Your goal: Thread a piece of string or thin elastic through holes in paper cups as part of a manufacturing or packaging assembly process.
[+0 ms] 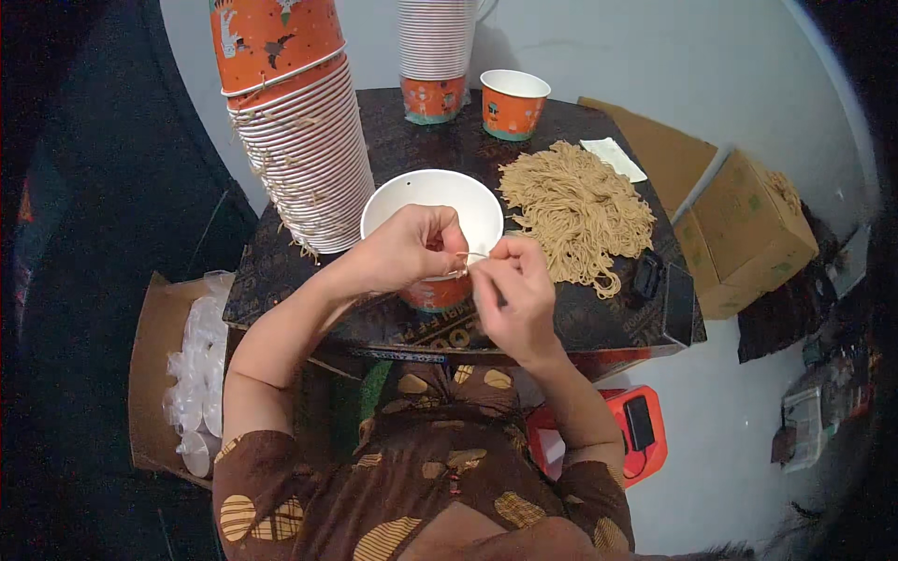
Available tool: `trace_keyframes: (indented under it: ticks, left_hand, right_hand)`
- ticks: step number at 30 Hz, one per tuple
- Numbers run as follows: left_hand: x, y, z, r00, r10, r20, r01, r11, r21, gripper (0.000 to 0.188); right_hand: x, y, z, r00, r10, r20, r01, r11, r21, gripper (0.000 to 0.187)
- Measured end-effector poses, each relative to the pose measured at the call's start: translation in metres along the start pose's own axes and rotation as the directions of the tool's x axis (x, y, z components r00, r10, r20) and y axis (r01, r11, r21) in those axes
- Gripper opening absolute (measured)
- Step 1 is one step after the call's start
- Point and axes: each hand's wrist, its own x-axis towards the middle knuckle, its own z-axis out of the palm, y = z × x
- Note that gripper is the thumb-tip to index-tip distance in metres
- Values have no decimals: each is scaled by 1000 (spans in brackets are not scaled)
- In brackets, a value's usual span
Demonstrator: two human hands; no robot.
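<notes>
A white-lined paper bucket [402, 201] with an orange outside stands at the near edge of the table. A small dark hole shows in its far wall. Over its near right rim, my left hand [414, 248] pinches a thin tan string [475, 254]. My right hand [516, 292] is closed on the same string, close beside the left fingertips. A short loop of it shows between the two hands; where it meets the bucket is hidden by my fingers. Right of the bucket lies a heap of tan strings [580, 210].
A tall leaning stack of orange buckets [309, 159] with string ends at the rims rises at left. Behind stand another stack [435, 56] and a single bucket [514, 105]. Cardboard boxes [748, 229] are at right, an open carton [154, 374] at lower left, a red stool [655, 425] below.
</notes>
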Motion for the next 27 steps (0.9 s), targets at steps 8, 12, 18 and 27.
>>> trace_keyframes:
  ticks: [8, 12, 18, 27]
  left_hand:
    - [-9, -10, 18, 907, 400, -135, -310, 847, 432, 13]
    - [-10, -18, 24, 739, 672, -53, -466, 567, 679, 26]
    - [-11, -23, 27, 629, 777, -32, -511, 444, 736, 29]
    - [-10, -25, 29, 587, 809, -37, -544, 428, 721, 29]
  right_hand:
    - [12, 10, 3, 999, -37, 26, 38, 999, -13, 10]
    - [14, 9, 4, 997, 69, 31, -72, 992, 107, 10]
    - [15, 6, 1, 981, 167, 101, -182, 970, 163, 12]
    - [13, 3, -3, 946, 265, 189, -303, 928, 217, 13]
